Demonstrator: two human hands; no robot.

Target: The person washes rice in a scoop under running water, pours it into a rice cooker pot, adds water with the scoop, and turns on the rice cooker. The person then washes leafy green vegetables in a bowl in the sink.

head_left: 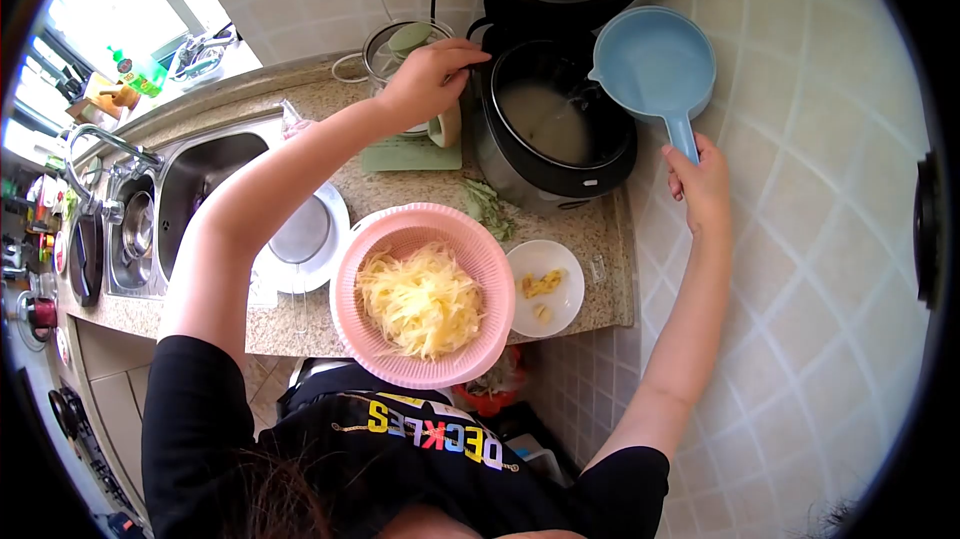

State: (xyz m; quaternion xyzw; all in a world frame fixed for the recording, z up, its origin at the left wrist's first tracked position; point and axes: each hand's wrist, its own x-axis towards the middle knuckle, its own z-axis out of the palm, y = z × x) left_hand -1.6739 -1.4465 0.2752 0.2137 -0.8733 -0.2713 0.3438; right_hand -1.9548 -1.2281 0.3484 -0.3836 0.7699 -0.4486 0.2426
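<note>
A black rice cooker (562, 129) stands with its lid raised, cloudy liquid inside its pot. My right hand (700, 184) is closed round the handle of a light blue ladle (655, 64), held beside the cooker's right rim. At the cooker's upper left edge is my left hand (430, 79), its fingers stretched toward the rim; whether they touch it is unclear. A pink basket (355, 339) with pale yellow shreds (420, 299) sits at the counter's front edge. To its right, a white plate (570, 309) bears small yellow pieces (541, 285).
The sink (190, 174) and faucet (110, 139) lie to the left. Behind my left arm are a glass kettle (378, 49) and a green board (385, 155). A strainer (300, 234) rests on a white plate (335, 209). Green leaves (487, 209) lie before the cooker; a tiled wall (800, 239) bounds the right.
</note>
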